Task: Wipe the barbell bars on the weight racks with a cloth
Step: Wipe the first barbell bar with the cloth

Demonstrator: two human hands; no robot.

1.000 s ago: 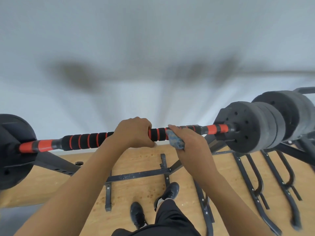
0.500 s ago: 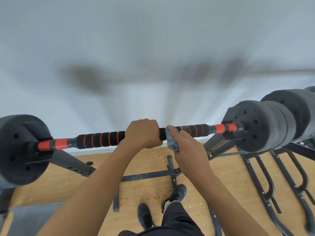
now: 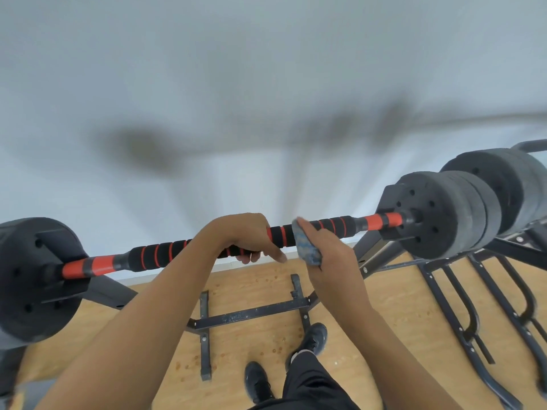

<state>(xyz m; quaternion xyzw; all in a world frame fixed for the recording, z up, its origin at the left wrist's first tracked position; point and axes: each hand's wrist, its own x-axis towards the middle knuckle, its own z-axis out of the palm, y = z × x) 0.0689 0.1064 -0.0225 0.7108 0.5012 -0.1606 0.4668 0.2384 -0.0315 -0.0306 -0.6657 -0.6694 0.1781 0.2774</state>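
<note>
The bar (image 3: 159, 255) is black with red rings. It lies across the rack (image 3: 254, 313), high above the wood floor (image 3: 399, 297), with a big dark weight (image 3: 26, 279) on its left end and a stack of weights (image 3: 444, 214) on its right end. A small blue cloth (image 3: 306, 248) sits against the middle of the bar. The right hand (image 3: 331, 258) holds the cloth there, fingers bent over it. Just beside it, the left hand (image 3: 239, 235) grips the bar, fingers wrapped round it. Two black shoes (image 3: 313, 338) stand on the floor below.
</note>
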